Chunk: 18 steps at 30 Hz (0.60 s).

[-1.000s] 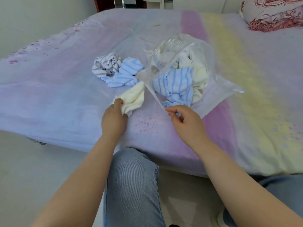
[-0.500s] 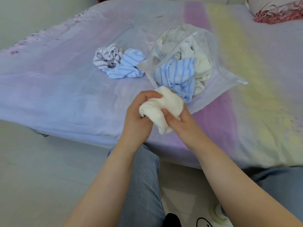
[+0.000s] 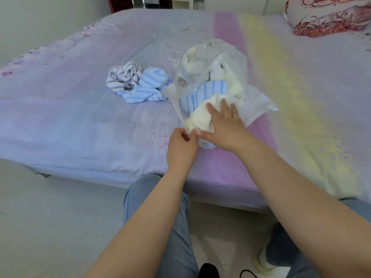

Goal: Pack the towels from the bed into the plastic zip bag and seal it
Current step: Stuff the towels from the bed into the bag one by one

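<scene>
A clear plastic zip bag (image 3: 255, 104) lies open on the bed (image 3: 60, 117), stuffed with a blue-striped towel (image 3: 202, 93) and several white ones. My right hand (image 3: 224, 121) presses flat, fingers spread, on a cream towel (image 3: 198, 117) at the bag's mouth. My left hand (image 3: 181, 145) pinches the near edge of the bag's opening. Two loose towels sit left of the bag: a grey-striped one (image 3: 123, 76) and a blue-striped one (image 3: 150, 87).
A red-patterned pillow (image 3: 329, 15) lies at the bed's far right corner. My jeans-clad knee (image 3: 156, 197) sits below the bed's front edge, above a tiled floor (image 3: 50, 217).
The cream towel went from my left hand on the bed, through both hands, into the bag's mouth. My right hand now pushes it in; my left hand moved to the bag's edge.
</scene>
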Each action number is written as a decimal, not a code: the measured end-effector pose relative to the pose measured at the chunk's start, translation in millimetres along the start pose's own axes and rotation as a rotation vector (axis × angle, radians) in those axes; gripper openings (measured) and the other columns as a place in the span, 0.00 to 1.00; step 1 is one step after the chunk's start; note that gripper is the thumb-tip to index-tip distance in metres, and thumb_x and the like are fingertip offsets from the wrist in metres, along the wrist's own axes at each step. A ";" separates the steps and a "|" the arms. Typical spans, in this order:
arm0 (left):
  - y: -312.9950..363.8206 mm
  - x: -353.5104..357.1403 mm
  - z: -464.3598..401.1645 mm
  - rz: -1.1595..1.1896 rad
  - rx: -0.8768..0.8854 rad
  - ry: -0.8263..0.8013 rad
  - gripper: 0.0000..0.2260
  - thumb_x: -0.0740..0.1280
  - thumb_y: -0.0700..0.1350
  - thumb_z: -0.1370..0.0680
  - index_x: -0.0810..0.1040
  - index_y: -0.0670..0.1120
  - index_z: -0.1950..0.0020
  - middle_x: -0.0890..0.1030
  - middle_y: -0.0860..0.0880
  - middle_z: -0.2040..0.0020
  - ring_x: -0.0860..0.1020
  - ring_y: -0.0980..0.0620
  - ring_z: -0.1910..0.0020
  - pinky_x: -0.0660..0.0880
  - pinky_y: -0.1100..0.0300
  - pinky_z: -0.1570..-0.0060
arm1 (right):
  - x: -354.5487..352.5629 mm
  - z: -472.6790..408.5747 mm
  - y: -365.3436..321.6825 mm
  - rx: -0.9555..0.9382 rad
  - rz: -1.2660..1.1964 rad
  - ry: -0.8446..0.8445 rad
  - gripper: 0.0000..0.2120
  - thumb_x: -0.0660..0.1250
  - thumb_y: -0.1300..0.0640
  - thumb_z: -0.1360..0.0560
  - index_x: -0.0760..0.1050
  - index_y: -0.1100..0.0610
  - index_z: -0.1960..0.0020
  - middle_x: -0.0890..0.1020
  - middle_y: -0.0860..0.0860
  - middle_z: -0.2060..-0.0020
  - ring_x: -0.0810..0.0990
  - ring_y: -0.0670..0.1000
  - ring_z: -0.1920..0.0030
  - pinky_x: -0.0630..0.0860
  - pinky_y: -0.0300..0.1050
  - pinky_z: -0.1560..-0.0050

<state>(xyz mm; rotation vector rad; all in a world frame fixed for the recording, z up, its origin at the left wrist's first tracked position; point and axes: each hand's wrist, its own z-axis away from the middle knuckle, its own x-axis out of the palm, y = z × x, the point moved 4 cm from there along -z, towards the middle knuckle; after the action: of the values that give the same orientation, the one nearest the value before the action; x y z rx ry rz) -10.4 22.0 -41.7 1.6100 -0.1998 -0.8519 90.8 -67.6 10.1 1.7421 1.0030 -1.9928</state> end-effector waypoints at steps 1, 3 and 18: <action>-0.3 -0.3 -2.7 -0.049 0.012 0.016 0.13 0.62 0.55 0.21 0.67 0.50 0.62 0.73 0.54 0.64 0.73 0.53 0.63 0.65 0.59 0.67 | 4.3 0.5 2.7 0.024 0.037 -0.028 0.38 0.60 0.35 0.25 0.48 0.47 0.22 0.46 0.56 0.22 0.45 0.61 0.23 0.52 0.56 0.26; -1.2 -1.6 -3.6 -0.122 0.036 0.032 0.14 0.60 0.54 0.20 0.68 0.49 0.63 0.74 0.53 0.65 0.72 0.53 0.65 0.65 0.58 0.68 | -3.1 4.4 3.8 0.013 0.070 0.120 0.30 0.59 0.39 0.23 0.58 0.47 0.24 0.59 0.57 0.27 0.58 0.61 0.29 0.62 0.55 0.32; -2.8 4.0 9.5 0.133 0.249 0.122 0.17 0.55 0.51 0.19 0.63 0.51 0.68 0.68 0.54 0.72 0.66 0.57 0.71 0.64 0.57 0.68 | 19.6 -75.0 -18.5 0.026 -0.166 -0.059 0.22 0.64 0.60 0.26 0.70 0.52 0.33 0.76 0.52 0.37 0.75 0.55 0.39 0.70 0.43 0.46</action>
<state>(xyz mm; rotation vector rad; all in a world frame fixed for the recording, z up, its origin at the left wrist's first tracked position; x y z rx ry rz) -14.4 13.0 -45.7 1.8528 -0.3330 -0.6424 130.0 0.2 -4.2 1.6503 1.1401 -2.1539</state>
